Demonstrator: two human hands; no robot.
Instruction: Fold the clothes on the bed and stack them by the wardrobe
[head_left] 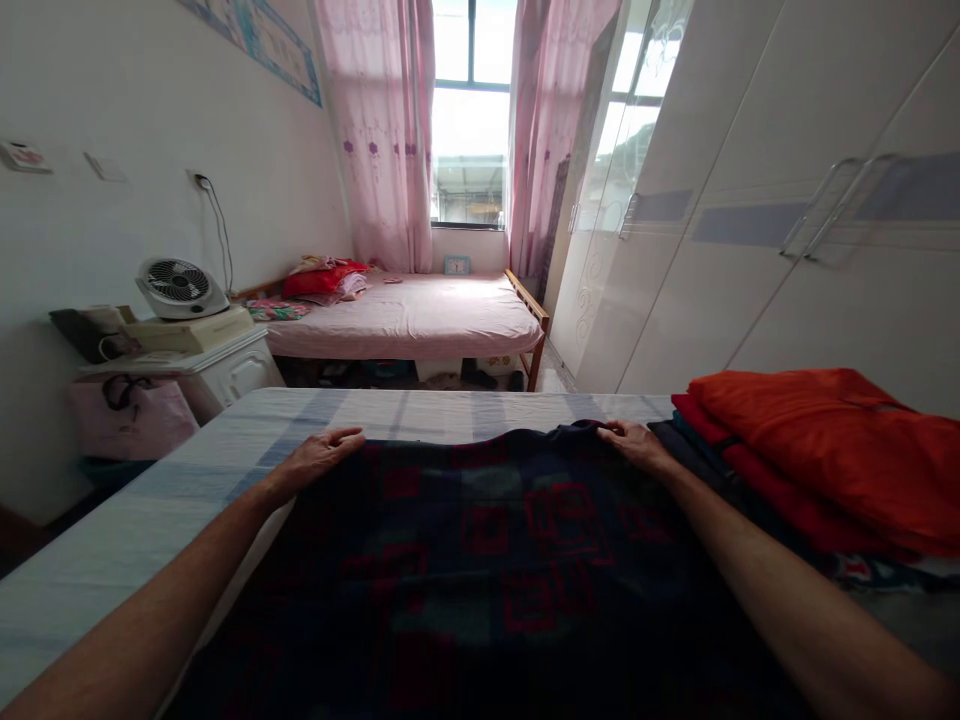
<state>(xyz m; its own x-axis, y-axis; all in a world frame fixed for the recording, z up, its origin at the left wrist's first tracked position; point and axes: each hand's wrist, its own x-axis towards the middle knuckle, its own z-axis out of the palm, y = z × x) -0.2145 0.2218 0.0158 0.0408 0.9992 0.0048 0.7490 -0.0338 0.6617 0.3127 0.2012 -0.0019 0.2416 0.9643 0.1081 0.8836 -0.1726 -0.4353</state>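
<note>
Arms outstretched, left hand point(319, 455) and right hand point(637, 443) flat on dark blanket point(480, 560)

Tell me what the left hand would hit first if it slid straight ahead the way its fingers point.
Probably only bare striped bedsheet: the left hand points forward-right along the dark blanket's far edge.
</note>
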